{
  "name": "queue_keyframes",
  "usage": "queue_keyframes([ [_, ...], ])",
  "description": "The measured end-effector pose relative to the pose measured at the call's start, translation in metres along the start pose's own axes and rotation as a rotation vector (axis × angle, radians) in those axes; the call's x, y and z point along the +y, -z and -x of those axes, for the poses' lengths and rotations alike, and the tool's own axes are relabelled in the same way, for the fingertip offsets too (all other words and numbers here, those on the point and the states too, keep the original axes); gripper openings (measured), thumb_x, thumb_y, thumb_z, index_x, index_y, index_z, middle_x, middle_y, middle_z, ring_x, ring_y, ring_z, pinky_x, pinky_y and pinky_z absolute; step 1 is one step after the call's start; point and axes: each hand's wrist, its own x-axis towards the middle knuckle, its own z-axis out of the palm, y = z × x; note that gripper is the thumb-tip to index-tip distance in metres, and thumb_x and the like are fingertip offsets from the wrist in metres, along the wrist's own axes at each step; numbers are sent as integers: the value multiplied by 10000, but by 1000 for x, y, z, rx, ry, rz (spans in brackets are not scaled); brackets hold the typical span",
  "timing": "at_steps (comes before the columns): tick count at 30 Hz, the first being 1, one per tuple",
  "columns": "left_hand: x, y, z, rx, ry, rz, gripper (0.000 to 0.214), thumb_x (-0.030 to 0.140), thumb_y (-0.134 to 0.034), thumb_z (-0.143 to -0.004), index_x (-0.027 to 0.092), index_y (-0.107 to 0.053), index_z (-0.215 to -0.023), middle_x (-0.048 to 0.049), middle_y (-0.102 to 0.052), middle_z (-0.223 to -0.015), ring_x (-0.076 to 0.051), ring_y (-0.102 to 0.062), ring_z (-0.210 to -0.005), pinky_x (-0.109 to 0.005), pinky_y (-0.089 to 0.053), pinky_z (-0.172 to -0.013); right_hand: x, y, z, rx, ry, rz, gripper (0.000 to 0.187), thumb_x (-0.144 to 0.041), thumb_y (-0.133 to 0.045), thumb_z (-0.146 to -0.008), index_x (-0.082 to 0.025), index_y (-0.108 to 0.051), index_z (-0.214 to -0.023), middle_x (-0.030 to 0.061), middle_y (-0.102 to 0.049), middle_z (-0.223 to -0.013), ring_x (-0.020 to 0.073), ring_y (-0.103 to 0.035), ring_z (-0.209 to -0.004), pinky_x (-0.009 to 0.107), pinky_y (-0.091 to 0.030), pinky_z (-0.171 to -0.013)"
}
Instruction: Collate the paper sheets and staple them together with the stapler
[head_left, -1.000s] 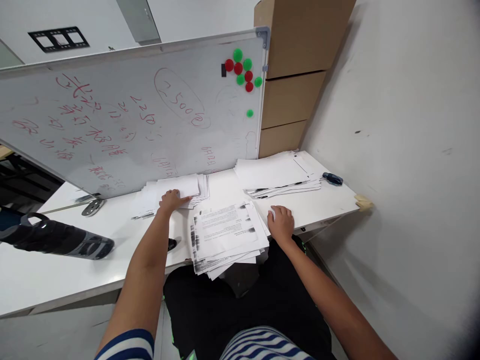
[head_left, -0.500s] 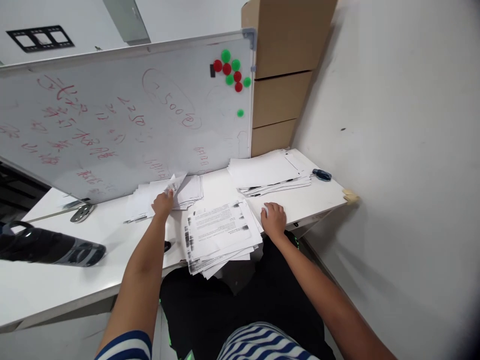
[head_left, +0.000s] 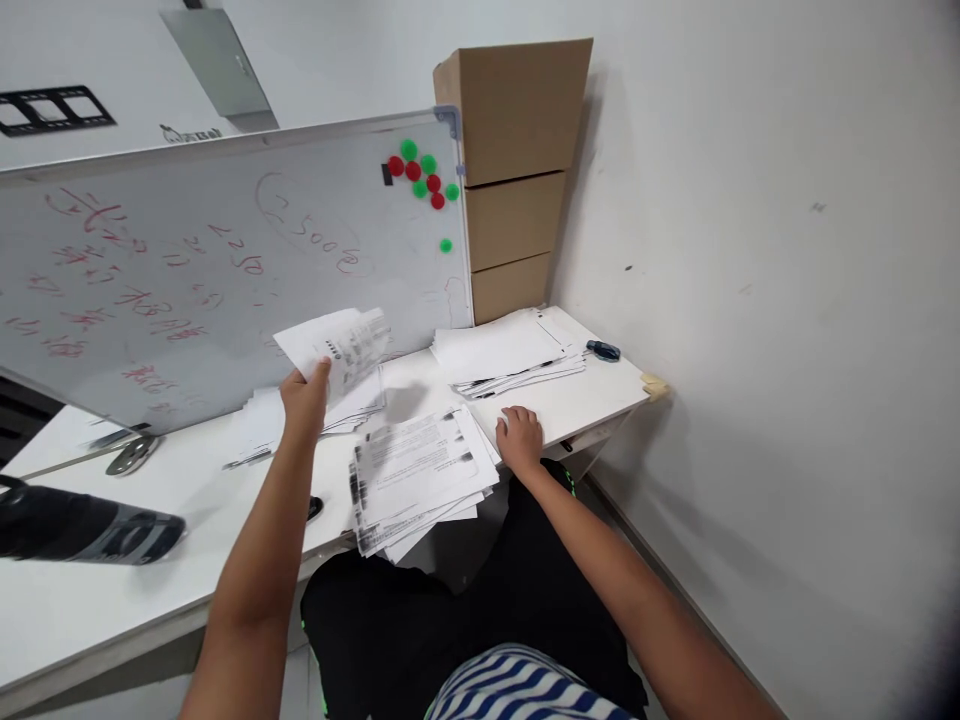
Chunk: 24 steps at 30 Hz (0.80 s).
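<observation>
My left hand point(head_left: 306, 392) is raised over the left part of the desk, its thumb and fingers pinching a printed sheet of paper point(head_left: 330, 345) that bends in the air. Beneath it lies a spread pile of papers point(head_left: 360, 402) against the whiteboard. A stack of printed pages point(head_left: 420, 465) sits in front of me, its near edge sticking out past the desk edge. Just right of that stack, my right hand point(head_left: 521, 440) rests at the desk's front edge with curled fingers. Something small and white shows by its thumb, too unclear to name.
Another paper pile point(head_left: 499, 350) lies at the back right, beside a dark blue stapler-like object point(head_left: 603, 350). A whiteboard point(head_left: 247, 230) and stacked cardboard boxes point(head_left: 517, 180) stand behind. A black bottle point(head_left: 82, 522) lies on the left, near a computer mouse point(head_left: 133, 455).
My left hand has lifted the sheet up off the left pile, and the sheet now shows spread out in the air. My right hand stays by the desk edge. The camera view has shifted.
</observation>
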Motion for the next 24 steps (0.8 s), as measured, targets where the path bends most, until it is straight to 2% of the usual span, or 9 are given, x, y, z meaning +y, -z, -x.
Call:
queue_keyframes([
  [3, 44, 6, 59, 8, 56, 363, 481, 458, -760, -725, 120, -690, -1060, -116, -734, -1023, -259, -678, -1023, -407, -534, -942, -1, 9, -3, -30, -46, -119, 334, -311, -499, -928, -155, -672, -1168, 151, -642, -1226, 312, -495, -1185, 431, -379, -982],
  [6, 70, 19, 124, 32, 115, 585, 435, 419, -751, -764, 150, -685, -1099, -113, -735, -1083, -257, -644, -1146, -398, -492, -1027, -12, 33, -4, -121, -192, -421, 416, -456, -521, -908, -187, -664, -1192, 133, -654, -1226, 318, -500, -1225, 485, -364, -1048],
  [8, 74, 26, 163, 114, 187, 637, 385, 392, -741, -782, 161, -697, -1086, -98, -743, -1073, -253, -641, -1157, -369, -484, -1036, -30, 56, 6, -161, -208, -770, 512, -534, -466, -930, -211, -585, -1309, 119, -617, -1310, 281, -505, -1265, 462, -384, -1071],
  [10, 71, 30, 194, 147, 276, 711, 357, 420, -707, -803, 166, -718, -1052, -87, -750, -1056, -259, -650, -1141, -355, -498, -1011, -55, 78, 29, -180, -74, -1063, 593, -555, -541, -905, -248, -490, -1410, 97, -496, -1472, 261, -425, -1371, 441, -352, -1129],
  [12, 65, 29, 217, 163, 359, 792, 364, 441, -685, -805, 166, -732, -1038, -80, -753, -1051, -269, -654, -1132, -355, -508, -989, -82, 96, 59, -273, -89, -1343, 752, -533, -640, -862, -327, -326, -1513, 66, -380, -1567, 253, -390, -1412, 437, -391, -1119],
  [14, 60, 27, 231, 160, 405, 859, 364, 433, -667, -811, 172, -737, -1055, -75, -749, -1085, -273, -642, -1157, -359, -500, -999, -107, 106, 87, -448, -257, -1535, 865, -489, -715, -824, -390, -236, -1539, 27, -357, -1587, 245, -402, -1414, 443, -428, -1107],
  [17, 55, 23, 238, 149, 439, 922, 336, 395, -642, -832, 182, -738, -1074, -71, -736, -1142, -269, -613, -1208, -359, -478, -1029, -127, 112, 109, -602, -442, -1710, 803, -473, -715, -833, -368, -310, -1518, 32, -512, -1484, 262, -490, -1351, 475, -458, -1090],
  [21, 47, 23, 237, 151, 483, 902, 369, 412, -658, -828, 182, -724, -1108, -77, -724, -1175, -273, -594, -1234, -375, -461, -1050, -122, 114, 110, -695, -424, -1736, 651, -452, -749, -808, -298, -516, -1396, 51, -610, -1385, 283, -563, -1275, 479, -476, -1072],
  [24, 40, 23, 237, 115, 515, 847, 427, 460, -671, -818, 173, -710, -1132, -96, -723, -1169, -296, -595, -1231, -408, -470, -1038, -112, 112, 109, -648, -425, -1601, 586, -415, -811, -747, -262, -615, -1278, 62, -677, -1288, 288, -608, -1219, 470, -485, -1057],
])
